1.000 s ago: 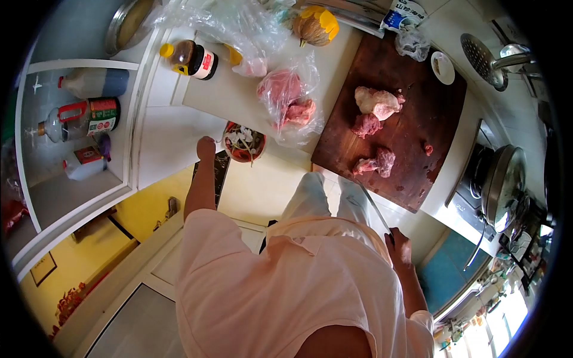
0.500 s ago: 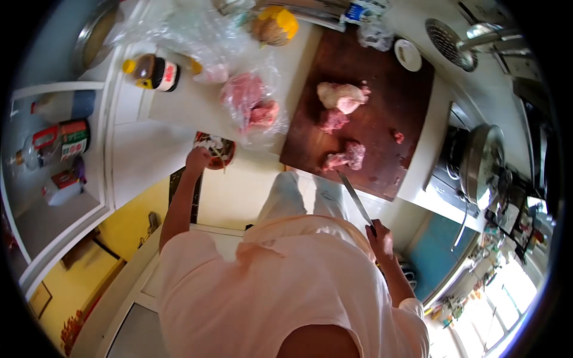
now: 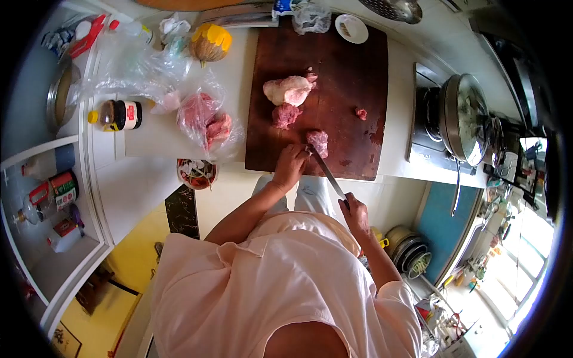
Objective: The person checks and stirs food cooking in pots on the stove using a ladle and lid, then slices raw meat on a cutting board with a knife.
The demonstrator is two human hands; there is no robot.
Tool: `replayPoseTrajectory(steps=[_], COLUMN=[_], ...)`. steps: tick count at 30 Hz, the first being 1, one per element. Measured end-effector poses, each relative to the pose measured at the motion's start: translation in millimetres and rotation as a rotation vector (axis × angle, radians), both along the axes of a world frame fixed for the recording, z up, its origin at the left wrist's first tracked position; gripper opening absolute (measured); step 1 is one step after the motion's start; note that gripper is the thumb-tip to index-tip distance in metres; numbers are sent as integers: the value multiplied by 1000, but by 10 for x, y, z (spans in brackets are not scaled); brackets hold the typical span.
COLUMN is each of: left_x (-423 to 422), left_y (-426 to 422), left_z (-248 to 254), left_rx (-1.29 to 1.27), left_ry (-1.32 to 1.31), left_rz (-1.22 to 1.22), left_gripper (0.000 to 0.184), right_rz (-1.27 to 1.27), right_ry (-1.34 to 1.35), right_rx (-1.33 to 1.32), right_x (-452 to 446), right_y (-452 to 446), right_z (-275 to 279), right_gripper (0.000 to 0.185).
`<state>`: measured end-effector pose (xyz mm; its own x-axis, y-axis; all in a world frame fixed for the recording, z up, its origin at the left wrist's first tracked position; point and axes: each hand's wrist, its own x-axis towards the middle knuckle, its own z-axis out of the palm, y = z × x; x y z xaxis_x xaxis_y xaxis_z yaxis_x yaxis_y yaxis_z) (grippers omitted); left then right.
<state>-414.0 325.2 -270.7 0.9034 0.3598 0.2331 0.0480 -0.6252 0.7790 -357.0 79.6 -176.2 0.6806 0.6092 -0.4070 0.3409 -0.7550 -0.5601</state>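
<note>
A knife (image 3: 328, 173) is gripped by its dark handle in my right hand (image 3: 356, 215), near the front edge of the dark wooden cutting board (image 3: 352, 77). Its blade points up and left, with the tip against a piece of raw meat (image 3: 318, 143). My left hand (image 3: 291, 164) is closed on the left end of that piece, so its fingers cover this end. Farther back on the board lie a pale, fatty chunk of meat (image 3: 289, 90) and a redder chunk (image 3: 286, 116) touching it. A small meat scrap (image 3: 360, 113) rests to the right.
Left of the board, a clear plastic bag (image 3: 200, 113) holds more meat. Behind it stand a cut pumpkin (image 3: 210, 45) and a bottle of dark sauce (image 3: 119, 114). A white dish (image 3: 351, 28) sits at the board's back. A lidded pan (image 3: 465, 119) is on the stove at right.
My left hand has come from above the waste bin at left to the meat on the board. The knife tip has moved up against that meat. The view has shifted.
</note>
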Motion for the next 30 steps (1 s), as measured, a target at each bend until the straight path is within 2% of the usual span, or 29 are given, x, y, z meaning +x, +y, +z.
replayPoseTrajectory(steps=[5,6,9,12,17,21,22,25,26,27,29,30], left_x=[3,40,77,-102,-133,61,167,357,429,522,634,717], left_y=[55,53,55,82,604,676,651,413,341,304,199,203], left_z=[-98,-57,-82,-93,258,526,733,725,596,535,318,277], left_rx=[10,46,62,34,168,317,352,253,178,214,443,378], left_ry=[96,28,33,78,88,270,200,171,178,221,120,133], left_rz=[-47,-26,-62,-94,145,16,-38,-132,-199,-316,-385,-438], left_gripper=[26,24,20,16,17,32,40,44,41,42,39,37], right_rz=[68,78,114,132,133,109,64,-79,-129,-181,-244,-274], right_ry=[-102,-111,-116,-126,-57,37,55,1,-5,-14,-36,-32], right_rx=[-38,-42,-44,-23,-18,-5,19,69,9,43,103,128], right_x=[38,60,206,240,224,295,291,277,296,326,385,407], right_y=[158,277,665,675,163,-327,-450,-690,-718,-726,-753,-770], right_z=[-255,-302,-402,-397,-255,59,112,161,166,165,108,88], right_gripper=[20,20,20,20,19,20,19,17,17,17,17,17])
